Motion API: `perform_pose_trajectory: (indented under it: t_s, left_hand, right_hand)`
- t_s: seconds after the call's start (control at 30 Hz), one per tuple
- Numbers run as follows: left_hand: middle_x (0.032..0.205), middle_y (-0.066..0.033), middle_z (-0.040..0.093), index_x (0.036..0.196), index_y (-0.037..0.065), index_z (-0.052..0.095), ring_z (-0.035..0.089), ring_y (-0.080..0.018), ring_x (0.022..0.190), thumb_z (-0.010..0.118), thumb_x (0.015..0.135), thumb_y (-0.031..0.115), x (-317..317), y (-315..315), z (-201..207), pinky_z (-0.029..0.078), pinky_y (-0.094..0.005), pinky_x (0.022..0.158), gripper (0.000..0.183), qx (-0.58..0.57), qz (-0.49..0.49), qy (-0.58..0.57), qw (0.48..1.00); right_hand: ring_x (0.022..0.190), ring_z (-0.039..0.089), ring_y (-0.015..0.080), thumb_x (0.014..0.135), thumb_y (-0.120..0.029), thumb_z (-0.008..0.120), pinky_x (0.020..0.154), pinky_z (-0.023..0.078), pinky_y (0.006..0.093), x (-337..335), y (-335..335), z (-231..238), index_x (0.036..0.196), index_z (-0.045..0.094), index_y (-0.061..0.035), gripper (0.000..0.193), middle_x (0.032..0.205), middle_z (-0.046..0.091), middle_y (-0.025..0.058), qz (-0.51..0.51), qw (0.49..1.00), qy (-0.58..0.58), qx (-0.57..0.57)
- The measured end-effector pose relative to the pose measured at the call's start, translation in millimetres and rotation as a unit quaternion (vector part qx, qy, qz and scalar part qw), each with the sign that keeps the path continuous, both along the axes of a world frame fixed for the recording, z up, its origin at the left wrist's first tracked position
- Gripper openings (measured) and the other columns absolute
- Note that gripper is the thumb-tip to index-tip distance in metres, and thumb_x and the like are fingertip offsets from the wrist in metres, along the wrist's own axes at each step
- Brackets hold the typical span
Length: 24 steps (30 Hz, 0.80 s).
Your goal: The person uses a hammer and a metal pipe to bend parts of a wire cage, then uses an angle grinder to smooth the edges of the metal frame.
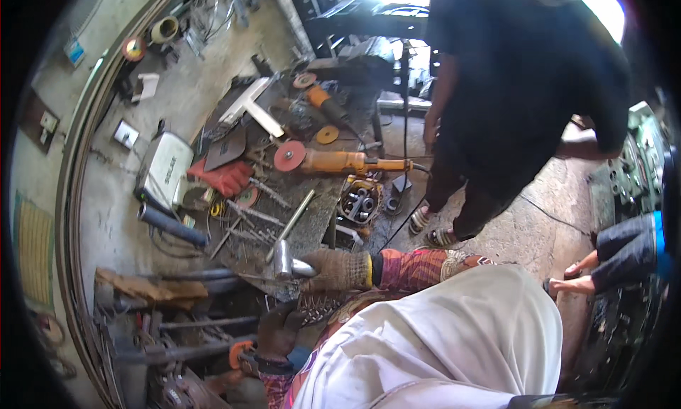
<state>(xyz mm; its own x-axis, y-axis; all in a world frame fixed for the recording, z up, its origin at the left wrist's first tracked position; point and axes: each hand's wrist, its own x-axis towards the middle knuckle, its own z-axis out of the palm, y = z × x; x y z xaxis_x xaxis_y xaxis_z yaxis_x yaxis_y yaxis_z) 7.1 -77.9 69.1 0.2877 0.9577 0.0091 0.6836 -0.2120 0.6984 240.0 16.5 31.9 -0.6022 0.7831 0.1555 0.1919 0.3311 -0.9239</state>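
My right hand [339,271], in a brown knitted glove, is closed around the handle of a steel hammer [283,260]. The hammer's head stands out to the left of the glove, over the near edge of the cluttered workbench [319,214]. Below it, a flat grey metal piece [282,290] shows in part. My left hand [278,331] is dark and in shadow close to that piece. Its fingers are curled, and what they hold is hidden. A metal pipe [292,223] lies slanted just beyond the hammer.
An orange angle grinder [333,161] with a red disc lies across the bench, a smaller grinder [326,104] behind it. A box of sockets [360,200], red gloves [223,176] and a white case [164,169] lie around. One person [525,90] stands close at the right, another [628,249] farther right.
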Motion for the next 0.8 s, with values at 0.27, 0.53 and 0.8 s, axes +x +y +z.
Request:
perform_pose_trajectory:
  t_s: [0.27, 0.53, 0.8]
  left_hand:
    - [0.075, -0.0200, 0.065, 0.088, 0.005, 0.071, 0.065, -0.0393, 0.071, 0.069, 0.089, 0.028, -30.2, -7.4, -30.8, 0.049, -0.0468, 0.063, 0.023, 0.137, 0.014, 0.012, 0.990]
    - [0.063, -0.0152, 0.057, 0.072, 0.008, 0.064, 0.057, -0.0359, 0.056, 0.068, 0.093, 0.040, -106.5, -8.2, -50.9, 0.042, -0.0473, 0.052, 0.039, 0.293, 0.005, 0.051, 0.955]
    - [0.065, -0.0102, 0.063, 0.074, 0.005, 0.070, 0.061, -0.0251, 0.060, 0.079, 0.083, 0.033, -128.1, 2.0, -7.7, 0.046, -0.0377, 0.059, 0.031, 0.123, 0.069, 0.009, 0.990]
  right_hand:
    - [0.097, 0.068, 0.0264, 0.088, -0.032, 0.072, 0.086, 0.053, 0.0412, -30.8, -13.3, -2.5, 0.123, 0.059, -0.0027, 0.048, 0.103, 0.070, 0.0180, -0.060, 0.993, 0.029, -0.096]
    - [0.090, 0.065, 0.0324, 0.086, -0.030, 0.076, 0.085, 0.052, 0.0447, -66.1, -45.9, -46.3, 0.117, 0.061, -0.0040, 0.043, 0.095, 0.068, 0.0184, -0.242, 0.970, -0.008, -0.018]
    - [0.065, 0.060, 0.0090, 0.096, -0.016, 0.063, 0.057, 0.051, 0.0247, -54.4, -115.5, -14.8, 0.134, 0.047, 0.0010, 0.045, 0.087, 0.063, 0.0045, -0.274, 0.955, 0.025, -0.108]
